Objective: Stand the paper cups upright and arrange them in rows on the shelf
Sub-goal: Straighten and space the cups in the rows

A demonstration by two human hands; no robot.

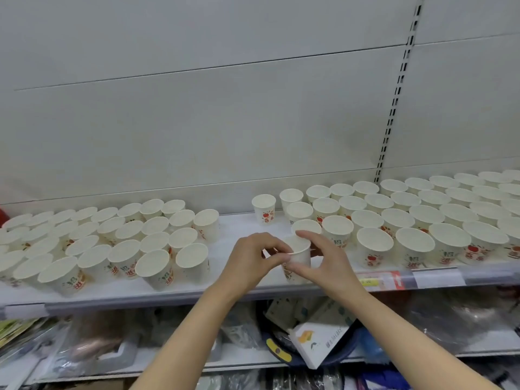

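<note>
A white paper cup [300,256] with a red apple print stands upright near the shelf's front edge, in the gap between two groups of cups. My left hand [250,263] pinches its left rim and my right hand [318,260] pinches the rim and side from the right. Several upright cups [157,240] fill the shelf [233,235] to the left in rough rows. To the right, several more cups [410,218] stand in rows. One cup [264,208] stands alone at the back of the gap.
The grey back panel [225,122] rises behind the shelf, with a slotted upright [394,102] on the right. Price labels [382,280] sit on the front rail. The lower shelf holds boxes [318,339] and plastic-wrapped goods [92,342].
</note>
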